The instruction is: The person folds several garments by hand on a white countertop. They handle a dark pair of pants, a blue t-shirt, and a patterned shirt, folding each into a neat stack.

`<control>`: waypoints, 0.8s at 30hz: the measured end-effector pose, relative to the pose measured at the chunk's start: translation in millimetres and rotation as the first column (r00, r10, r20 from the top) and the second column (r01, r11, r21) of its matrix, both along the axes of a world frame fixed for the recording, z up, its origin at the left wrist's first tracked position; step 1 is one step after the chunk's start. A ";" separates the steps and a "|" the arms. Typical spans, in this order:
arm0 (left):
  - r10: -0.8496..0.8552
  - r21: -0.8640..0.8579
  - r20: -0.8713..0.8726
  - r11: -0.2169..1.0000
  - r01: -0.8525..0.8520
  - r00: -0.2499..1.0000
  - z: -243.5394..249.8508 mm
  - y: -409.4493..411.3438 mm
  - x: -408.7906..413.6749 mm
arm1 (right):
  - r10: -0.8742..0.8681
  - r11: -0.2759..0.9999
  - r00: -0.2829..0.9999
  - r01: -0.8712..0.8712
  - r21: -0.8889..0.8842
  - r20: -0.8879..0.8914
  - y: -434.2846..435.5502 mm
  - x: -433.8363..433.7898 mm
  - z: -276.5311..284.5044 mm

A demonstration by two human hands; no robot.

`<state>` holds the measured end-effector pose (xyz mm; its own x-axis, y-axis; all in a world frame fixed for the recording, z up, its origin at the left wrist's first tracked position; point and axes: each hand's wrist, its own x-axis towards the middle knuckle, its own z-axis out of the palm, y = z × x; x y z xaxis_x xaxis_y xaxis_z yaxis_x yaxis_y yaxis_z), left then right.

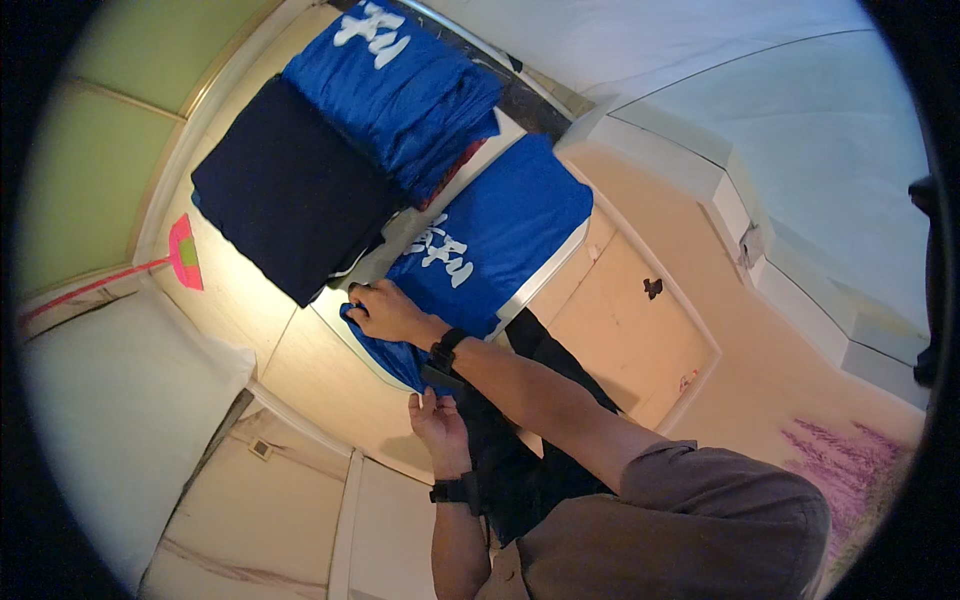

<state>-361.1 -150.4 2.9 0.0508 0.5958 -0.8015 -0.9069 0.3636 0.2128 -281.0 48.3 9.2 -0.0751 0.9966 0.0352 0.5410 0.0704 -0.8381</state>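
Observation:
A blue garment [517, 202] with white lettering lies spread over a white-edged board [553, 262] before me. My right hand [386, 311] is closed around its edge at the left end, where the cloth is bunched. Lower down, my left hand [440, 429] is turned palm up, its curled fingertips at the hanging hem of the same garment. Their exact grip on the hem is small in the picture. Beyond the garment sits a stack of folded dark cloth [289, 187], with a pile of folded blue garments [397, 90] against it, also bearing white lettering.
A pink dustpan or broom head [185, 253] on a long red handle stands near the left wall. White sheeting [142, 375] covers something at lower left. Along the right runs a pale stepped ledge [675, 146]. A small dark scrap [653, 288] lies on the tiled floor.

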 end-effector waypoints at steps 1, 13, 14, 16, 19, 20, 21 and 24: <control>-0.008 0.049 -0.006 0.999 0.008 1.000 0.4 3.7 -7.7 | 0.024 0.999 1.000 -0.024 -0.041 0.016 -0.8 -8.1 -3.9; -0.022 -0.036 -0.353 0.999 0.010 0.935 -69.5 -6.1 -50.3 | 0.254 0.937 0.957 -0.207 -0.282 0.143 -40.5 -1.8 -6.8; 0.003 0.055 -0.353 0.998 0.017 0.935 -74.5 -14.7 -53.4 | 0.252 0.913 0.954 -0.179 -0.367 0.164 -46.3 11.0 25.0; 0.046 -0.030 -0.342 0.998 -0.060 0.939 -75.6 -11.8 -39.6 | 0.009 0.872 0.948 -0.163 0.462 0.319 -95.0 74.1 -26.5; 0.041 -0.055 -0.331 0.996 -0.063 0.943 -105.0 -39.1 -58.6 | -0.266 0.951 0.915 0.300 -0.071 0.304 -154.7 110.8 0.6; 0.042 -0.070 -0.315 0.995 -0.068 0.948 -107.6 -43.4 -64.9 | -0.291 0.912 0.899 0.364 -0.189 0.328 -177.6 119.9 -3.1; 0.042 -0.084 -0.296 0.994 -0.070 0.954 -107.5 -47.2 -69.9 | -0.242 0.917 0.908 0.329 -0.227 0.342 -200.0 121.3 -9.4; 0.015 -0.173 -0.275 0.983 -0.064 0.961 -57.6 -20.7 -6.8 | -0.122 0.933 0.917 0.236 -0.270 0.380 -216.0 183.5 -2.6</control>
<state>-367.9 -171.0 -54.7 -0.2037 0.4387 -0.8752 -0.8384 0.3834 0.3873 -97.5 -167.7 6.6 0.1550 0.9512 -0.2668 0.7826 -0.2830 -0.5544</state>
